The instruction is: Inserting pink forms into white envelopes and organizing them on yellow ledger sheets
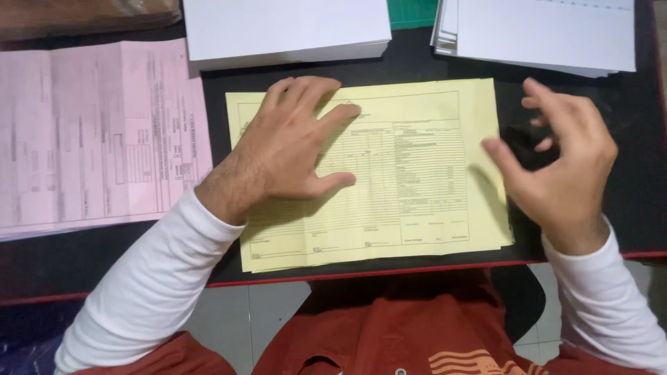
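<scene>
Head view: yellow forms (417,173) are pinned flat on the desk (639,201) by the spread left hand (292,149); the right hand (563,163) hovers half-curled, empty. Loose sheets could be skewed if pressure slips.

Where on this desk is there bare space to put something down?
Bare black desk shows in a strip between the pink forms and the yellow forms, and right of the yellow forms under the right hand. The far edge is crowded with white paper stacks.
</scene>
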